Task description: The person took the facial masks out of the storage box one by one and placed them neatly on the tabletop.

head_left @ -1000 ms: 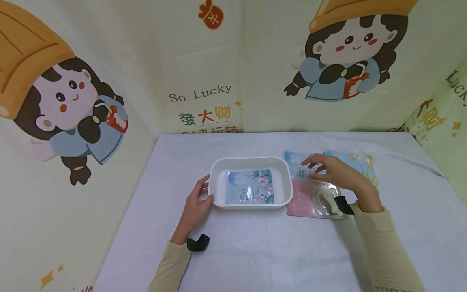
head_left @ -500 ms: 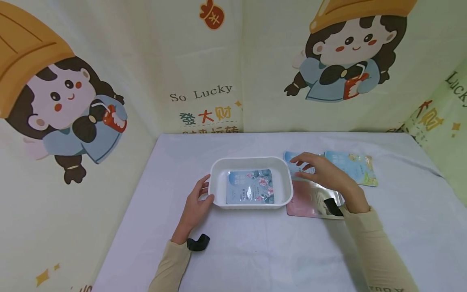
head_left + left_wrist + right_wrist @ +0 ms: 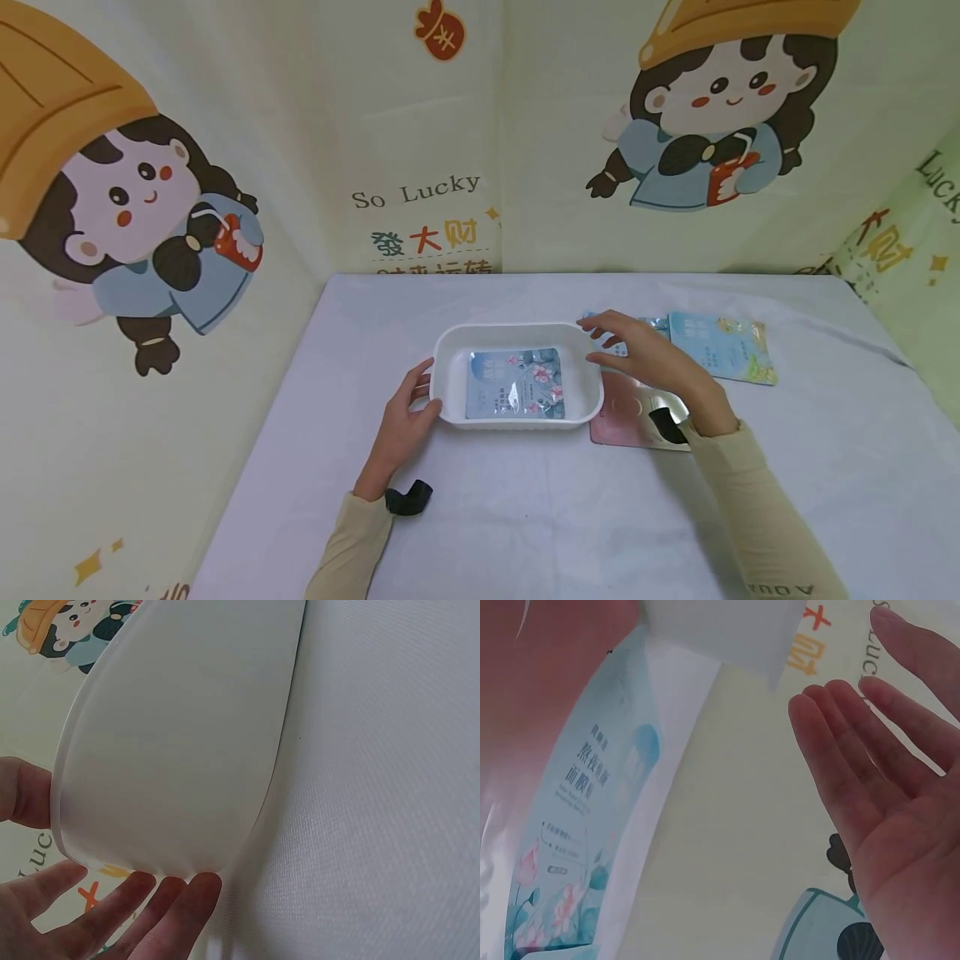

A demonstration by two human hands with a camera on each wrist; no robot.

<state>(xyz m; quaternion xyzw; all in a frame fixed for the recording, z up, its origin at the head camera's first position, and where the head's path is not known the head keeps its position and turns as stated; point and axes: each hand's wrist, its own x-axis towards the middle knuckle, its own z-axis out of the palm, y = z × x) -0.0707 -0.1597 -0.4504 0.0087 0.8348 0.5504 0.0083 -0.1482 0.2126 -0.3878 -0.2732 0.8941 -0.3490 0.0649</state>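
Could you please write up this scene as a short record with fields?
Surface: white cloth
Container: white tray
Inside tray: one blue floral packet, lying flat
Right of tray: pink-and-silver packet, nearer the person; light blue packet, far right; second blue floral packet, partly hidden by the right hand in the head view
Left hand: fingers touching the tray's left end
Right hand: holding nothing, above the packets, fingertips near the tray's right rim

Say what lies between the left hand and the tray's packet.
From left hand to packet, the head view shows the tray's left wall, then a bare strip of its floor.
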